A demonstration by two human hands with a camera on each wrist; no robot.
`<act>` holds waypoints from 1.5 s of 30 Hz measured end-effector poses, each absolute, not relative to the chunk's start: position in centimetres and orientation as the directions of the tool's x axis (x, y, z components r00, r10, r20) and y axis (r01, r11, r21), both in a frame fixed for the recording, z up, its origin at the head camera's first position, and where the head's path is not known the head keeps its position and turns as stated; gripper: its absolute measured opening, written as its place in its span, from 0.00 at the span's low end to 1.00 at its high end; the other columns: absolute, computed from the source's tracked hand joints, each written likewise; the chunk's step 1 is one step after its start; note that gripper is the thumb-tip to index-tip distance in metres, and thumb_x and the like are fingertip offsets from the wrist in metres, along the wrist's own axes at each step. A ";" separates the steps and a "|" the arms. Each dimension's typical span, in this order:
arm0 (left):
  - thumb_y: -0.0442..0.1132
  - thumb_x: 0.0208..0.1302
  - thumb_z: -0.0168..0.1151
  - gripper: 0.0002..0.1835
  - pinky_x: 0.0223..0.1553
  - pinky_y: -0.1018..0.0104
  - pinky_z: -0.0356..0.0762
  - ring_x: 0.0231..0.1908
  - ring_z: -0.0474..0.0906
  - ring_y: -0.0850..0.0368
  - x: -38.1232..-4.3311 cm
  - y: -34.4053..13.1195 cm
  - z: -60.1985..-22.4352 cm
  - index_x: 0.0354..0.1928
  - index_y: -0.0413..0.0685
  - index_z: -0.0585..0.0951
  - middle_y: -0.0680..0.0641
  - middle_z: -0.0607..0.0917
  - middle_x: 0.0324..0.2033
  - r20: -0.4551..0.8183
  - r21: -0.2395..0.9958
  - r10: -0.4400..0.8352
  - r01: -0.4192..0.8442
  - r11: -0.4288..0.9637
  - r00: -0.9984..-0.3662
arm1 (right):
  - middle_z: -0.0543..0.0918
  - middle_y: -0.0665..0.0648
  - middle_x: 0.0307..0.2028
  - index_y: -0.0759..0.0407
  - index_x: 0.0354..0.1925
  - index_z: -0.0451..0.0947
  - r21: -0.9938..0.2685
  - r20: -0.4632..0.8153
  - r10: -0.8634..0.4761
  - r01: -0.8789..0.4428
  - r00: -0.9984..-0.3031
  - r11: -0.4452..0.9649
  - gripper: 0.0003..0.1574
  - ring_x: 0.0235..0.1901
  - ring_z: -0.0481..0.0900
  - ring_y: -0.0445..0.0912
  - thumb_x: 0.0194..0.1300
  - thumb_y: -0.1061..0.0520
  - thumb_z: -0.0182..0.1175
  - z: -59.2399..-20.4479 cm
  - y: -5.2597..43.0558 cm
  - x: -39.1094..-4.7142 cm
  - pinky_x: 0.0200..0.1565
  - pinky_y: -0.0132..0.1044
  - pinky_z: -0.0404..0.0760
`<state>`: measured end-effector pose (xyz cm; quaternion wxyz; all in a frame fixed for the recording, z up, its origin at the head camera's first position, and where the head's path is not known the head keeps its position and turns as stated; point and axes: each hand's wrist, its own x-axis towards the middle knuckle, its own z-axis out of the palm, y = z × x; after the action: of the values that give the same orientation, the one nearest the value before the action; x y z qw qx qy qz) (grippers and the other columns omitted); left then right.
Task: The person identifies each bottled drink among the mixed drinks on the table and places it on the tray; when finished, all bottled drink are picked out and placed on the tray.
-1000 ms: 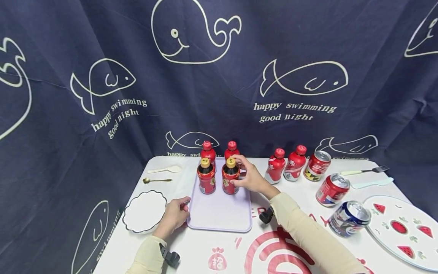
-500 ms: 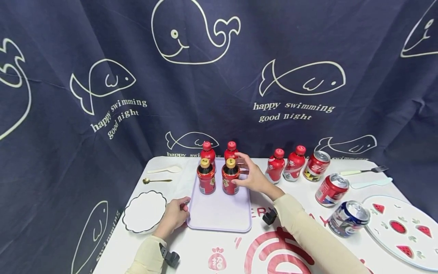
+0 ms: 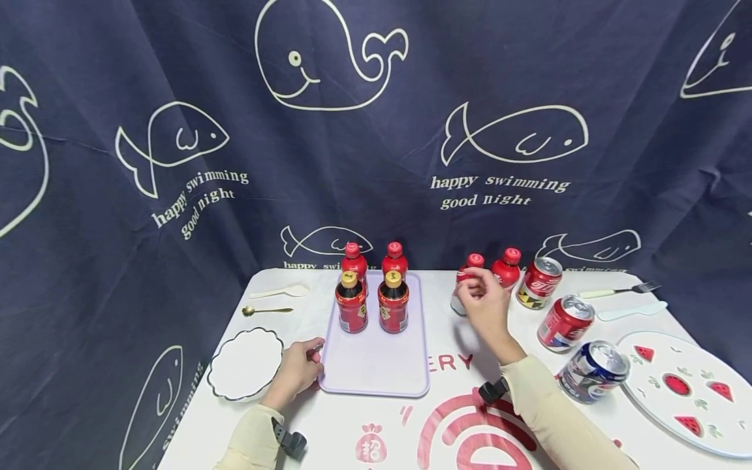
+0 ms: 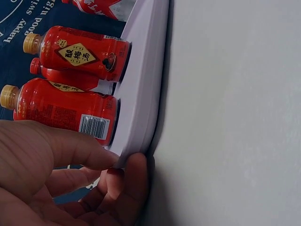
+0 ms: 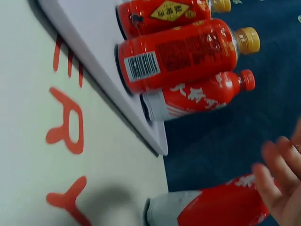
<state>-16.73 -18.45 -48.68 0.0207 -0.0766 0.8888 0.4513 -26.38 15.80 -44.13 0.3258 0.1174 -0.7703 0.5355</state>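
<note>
A pale lilac tray (image 3: 376,365) bears two gold-capped bottles of dark drink, one on the left (image 3: 351,312) and one on the right (image 3: 393,312). Behind them stand two red-capped bottles, one left (image 3: 354,261) and one right (image 3: 395,262). My left hand (image 3: 298,369) pinches the tray's left rim, thumb above and fingers below in the left wrist view. Off the tray to the right, my right hand (image 3: 487,313) is in front of a red-and-white bottle (image 5: 221,207), hiding part of it. Its fingers are loosely bent beside the bottle's upper part, holding nothing.
Another red-capped bottle (image 3: 507,267) stands beside. Further right are two red cans, back (image 3: 539,282) and front (image 3: 565,323), a blue can (image 3: 593,372), a fork (image 3: 623,290), a light-blue knife (image 3: 631,311) and a watermelon-patterned plate (image 3: 699,359). A scalloped plate (image 3: 245,365) and two spoons lie left.
My right hand has let go of the right gold-capped bottle and moved right to the red-and-white bottle. The left hand stays at the tray rim.
</note>
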 end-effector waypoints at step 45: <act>0.20 0.40 0.55 0.30 0.12 0.66 0.76 0.13 0.68 0.62 -16.7 -18.3 -48.5 0.54 0.35 0.75 0.50 0.71 0.22 -0.107 0.814 -0.123 -0.158 0.559 -0.987 | 0.71 0.64 0.51 0.42 0.65 0.57 -0.706 0.614 0.393 -0.252 -0.684 0.662 0.53 0.51 0.71 0.59 0.42 0.62 0.66 -48.5 15.2 -29.2 0.47 0.56 0.73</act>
<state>-16.65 -18.35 -48.51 0.0189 -0.0794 0.8826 0.4630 -29.23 15.21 -48.49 0.3949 -0.0429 -0.8216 0.4088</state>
